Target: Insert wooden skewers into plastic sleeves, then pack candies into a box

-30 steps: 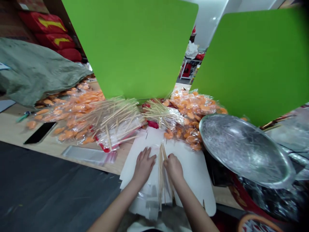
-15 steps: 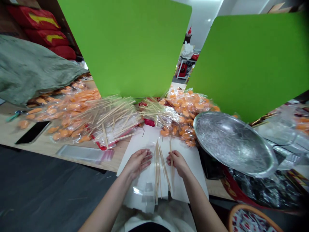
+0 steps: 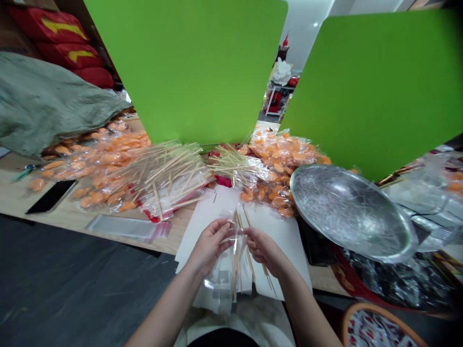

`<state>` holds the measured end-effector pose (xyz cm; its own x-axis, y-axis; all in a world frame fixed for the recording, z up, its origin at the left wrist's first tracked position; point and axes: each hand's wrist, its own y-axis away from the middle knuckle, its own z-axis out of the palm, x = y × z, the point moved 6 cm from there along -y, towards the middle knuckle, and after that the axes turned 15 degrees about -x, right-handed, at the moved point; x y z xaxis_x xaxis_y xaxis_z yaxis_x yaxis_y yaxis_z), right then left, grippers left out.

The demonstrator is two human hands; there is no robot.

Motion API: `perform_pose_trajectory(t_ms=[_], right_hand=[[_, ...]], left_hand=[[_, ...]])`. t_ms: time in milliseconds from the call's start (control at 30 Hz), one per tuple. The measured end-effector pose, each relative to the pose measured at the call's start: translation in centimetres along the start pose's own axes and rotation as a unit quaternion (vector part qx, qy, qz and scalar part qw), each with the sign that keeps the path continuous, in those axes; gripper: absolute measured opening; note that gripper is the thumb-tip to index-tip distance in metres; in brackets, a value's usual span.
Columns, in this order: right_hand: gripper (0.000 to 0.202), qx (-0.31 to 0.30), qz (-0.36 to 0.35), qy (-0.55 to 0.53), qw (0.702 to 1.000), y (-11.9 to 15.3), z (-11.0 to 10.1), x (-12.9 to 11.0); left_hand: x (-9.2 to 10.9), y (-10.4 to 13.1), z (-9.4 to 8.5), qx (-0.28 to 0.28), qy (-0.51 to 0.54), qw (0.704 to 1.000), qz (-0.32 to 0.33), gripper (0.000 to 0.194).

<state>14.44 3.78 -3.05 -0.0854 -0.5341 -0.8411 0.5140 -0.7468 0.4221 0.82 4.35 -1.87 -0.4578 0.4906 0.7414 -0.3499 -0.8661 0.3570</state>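
The left hand point(image 3: 211, 243) has its fingers bent and almost closed on a thin clear bag point(image 3: 237, 236). The right hand point(image 3: 265, 250) has its fingers pinched shut on a few thin wooden sticks point(image 3: 268, 278), whose low ends poke out under the palm. The film is shiny, so I can't quite tell if the right fingers touch the bag too.

Just below and between the fingers, loose sticks point(image 3: 236, 272) lie on white card point(image 3: 265, 217). If a wrist brushes them, they could roll and mix. The sticks are skinny and tip out at a slant, so a pointy end could snag the soft bag and rip it, or one could slip out of a loose pinch. More clear bags point(image 3: 219, 289) lie below the left fingers. They look slippery, so a bump could slide them off the near edge.

Right of the right fingers, a big metal pan point(image 3: 350, 209) sits tilted by the counter point(image 3: 181, 236). A knock from an elbow might make it slide and bang.
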Motion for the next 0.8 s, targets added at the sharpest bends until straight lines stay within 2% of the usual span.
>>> perform_pose_trajectory(t_ms=[100, 300, 367, 433, 533, 567, 600, 667, 733, 800], right_hand=[[0.035, -0.001, -0.016, 0.081, 0.997, 0.2, 0.4, -0.3], [0.031, 0.012, -0.032, 0.117, 0.993, 1.0, -0.1, -0.9], [0.028, 0.012, -0.028, 0.150, 0.988, 1.4, -0.6, -1.2], [0.026, 0.015, -0.029, 0.183, 0.982, 1.8, -1.2, -1.6], [0.023, 0.031, -0.057, 0.252, 0.965, 2.6, -1.8, -2.6], [0.021, 0.034, -0.082, 0.285, 0.954, 2.9, -1.6, -3.2], [0.019, 0.029, -0.110, 0.319, 0.941, 3.2, -1.2, -3.9], [0.017, -0.005, -0.160, 0.378, 0.912, 3.7, 0.0, -5.0], [0.018, -0.037, -0.191, 0.414, 0.889, 4.1, 1.2, -5.8], [0.019, -0.040, -0.204, 0.429, 0.879, 4.3, 1.8, -6.2]], left_hand=[[0.0, 0.0, -0.4, 0.005, -0.017, 1.000, 0.017, 0.024], [-1.0, 0.1, -1.9, 0.033, 0.004, 0.999, 0.007, 0.021], [-0.6, 0.6, -2.2, 0.011, -0.003, 1.000, 0.022, 0.020], [0.2, 1.4, -2.1, -0.067, -0.056, 0.995, 0.040, 0.018], [0.5, 2.8, -1.0, -0.263, -0.133, 0.956, 0.011, 0.024], [0.4, 3.2, -0.8, -0.305, -0.122, 0.945, -0.010, 0.031], [0.2, 3.2, -0.7, -0.323, -0.099, 0.941, -0.027, 0.039], [-0.2, 2.7, -0.7, -0.293, -0.076, 0.952, -0.048, 0.045], [-0.6, 1.8, -0.5, -0.245, -0.124, 0.960, -0.061, 0.039], [-1.0, 1.2, 0.2, -0.223, -0.177, 0.955, -0.078, 0.035]])
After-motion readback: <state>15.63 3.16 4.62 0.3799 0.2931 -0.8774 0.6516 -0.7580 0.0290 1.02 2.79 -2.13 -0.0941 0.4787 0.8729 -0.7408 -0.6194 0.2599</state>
